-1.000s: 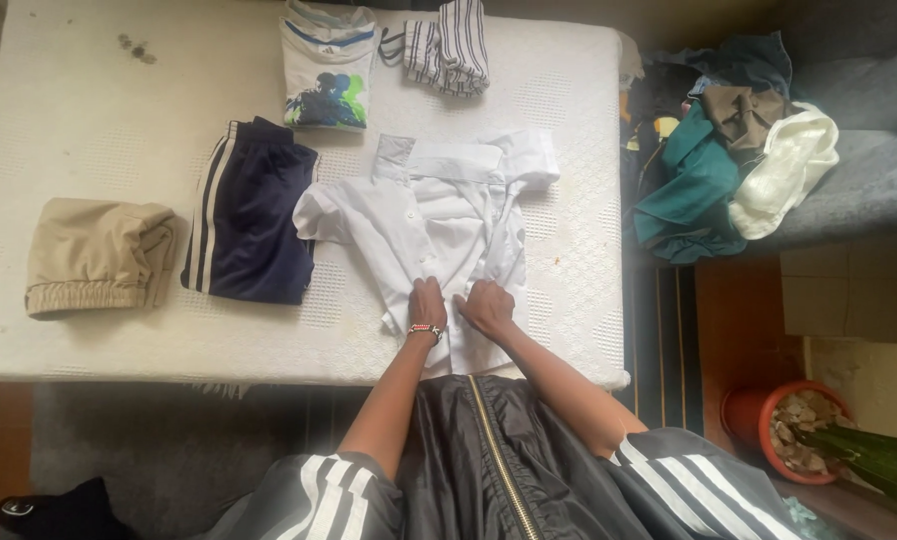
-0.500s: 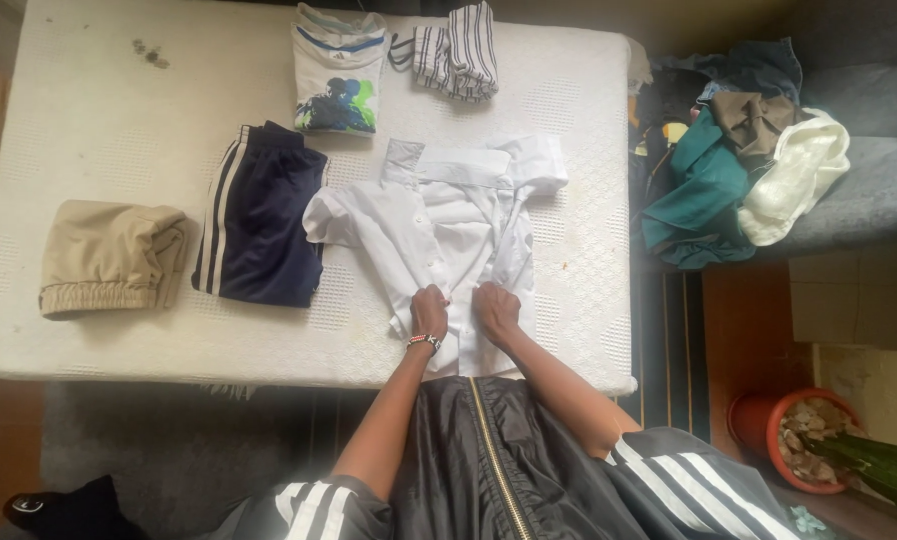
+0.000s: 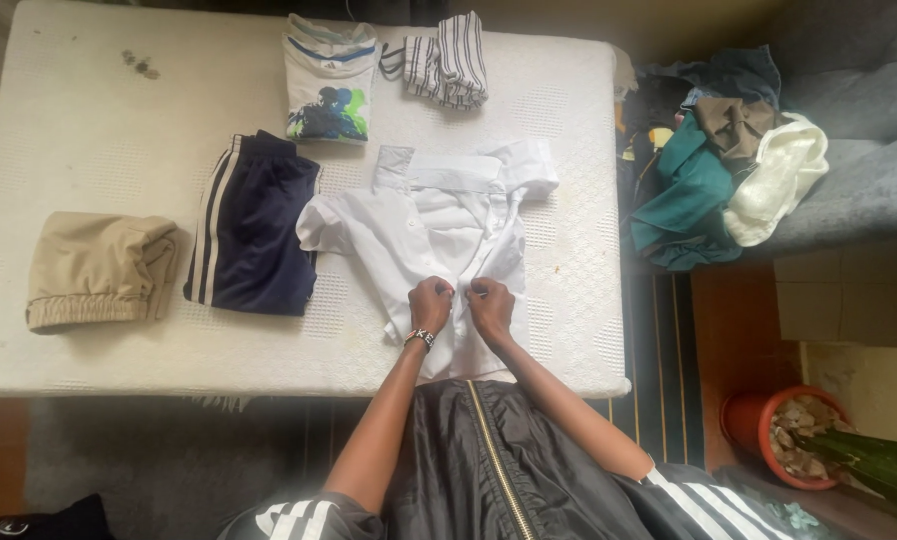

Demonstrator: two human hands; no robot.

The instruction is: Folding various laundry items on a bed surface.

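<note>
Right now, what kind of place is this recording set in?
Probably a home, maybe a bedroom or living room: a bare white mattress serves as the folding surface, a grey sofa holds a heap of clothes, and a potted plant stands on the floor.

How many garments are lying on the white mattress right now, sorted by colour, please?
White shirt, under both hands: 1
Navy shorts: 1
Beige folded garment: 1
White printed T-shirt: 1
Striped folded garment: 1
Total: 5

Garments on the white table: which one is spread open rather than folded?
The white shirt under both hands; the beige trousers, navy shorts, printed tee and striped piece are folded.
</note>
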